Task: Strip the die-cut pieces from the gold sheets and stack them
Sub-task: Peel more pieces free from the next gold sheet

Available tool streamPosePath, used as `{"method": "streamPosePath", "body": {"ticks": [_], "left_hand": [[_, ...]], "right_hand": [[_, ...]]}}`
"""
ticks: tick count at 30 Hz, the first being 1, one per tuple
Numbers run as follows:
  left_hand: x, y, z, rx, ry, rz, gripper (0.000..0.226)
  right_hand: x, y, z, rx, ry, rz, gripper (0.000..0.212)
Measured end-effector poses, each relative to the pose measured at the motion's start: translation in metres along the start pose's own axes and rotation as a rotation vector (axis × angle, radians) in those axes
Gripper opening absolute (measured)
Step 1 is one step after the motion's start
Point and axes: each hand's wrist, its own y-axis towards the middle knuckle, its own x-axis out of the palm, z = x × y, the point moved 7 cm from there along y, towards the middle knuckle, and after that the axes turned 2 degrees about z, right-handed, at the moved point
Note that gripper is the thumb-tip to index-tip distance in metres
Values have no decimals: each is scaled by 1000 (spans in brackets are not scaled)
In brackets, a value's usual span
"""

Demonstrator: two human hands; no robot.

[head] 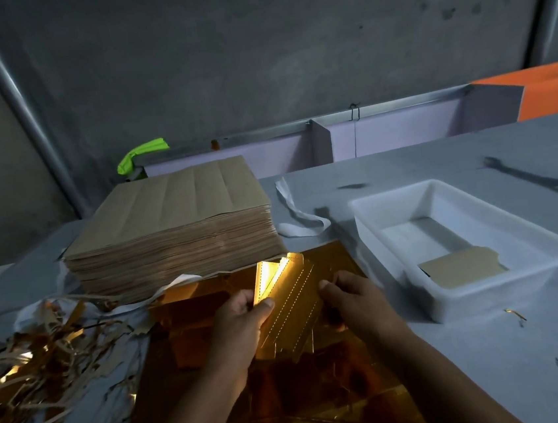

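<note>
A small bunch of gold die-cut pieces point(292, 306) with dotted score lines is held above the gold sheets point(310, 390) lying on the table in front of me. My left hand point(239, 322) grips the bunch's left edge, thumb on top. My right hand point(352, 301) pinches its right edge. A tall stack of brown-backed sheets point(172, 222) stands just behind. A white plastic tray point(479, 293) at the right holds a few stripped pieces point(463, 271), brown side up.
A heap of gold and brown waste strips point(34, 354) covers the table's left side. A white paper strip point(297, 216) lies behind the tray. Small scraps point(515, 312) dot the grey table point(493, 361) at right. A low partition point(349, 142) and grey wall stand behind.
</note>
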Motion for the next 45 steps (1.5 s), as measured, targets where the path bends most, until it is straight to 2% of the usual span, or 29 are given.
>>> {"method": "streamPosePath", "body": {"ticks": [12, 14, 17, 20, 29, 31, 33, 37, 43, 45], "left_hand": [[4, 2, -5, 4, -52, -47, 15], [3, 2, -7, -8, -63, -54, 11], [4, 1, -8, -24, -74, -70, 20], [6, -2, -9, -35, -73, -85, 18], [10, -5, -13, -68, -103, -104, 41], [12, -5, -13, -55, -81, -137, 32], [13, -4, -15, -48, -39, -152, 9], [14, -5, -14, -6, 24, -148, 14], [12, -5, -15, -18, 19, -131, 6], [10, -5, -14, -21, -1, -96, 16]], "right_hand": [[-4, 0, -7, -56, -153, 12, 22], [-4, 0, -5, -53, -133, 28, 23], [-2, 1, -2, -38, -82, 33, 23], [-1, 2, 3, -9, 1, 27, 21], [-3, 2, 5, 6, 33, 42, 24], [-3, 2, 5, 6, 34, 50, 25], [-3, 2, 5, 12, 34, 57, 26], [-2, 1, 5, 18, 32, 68, 29], [4, -4, 1, 24, 84, 30, 32], [9, -7, 0, 38, 79, -29, 31]]}}
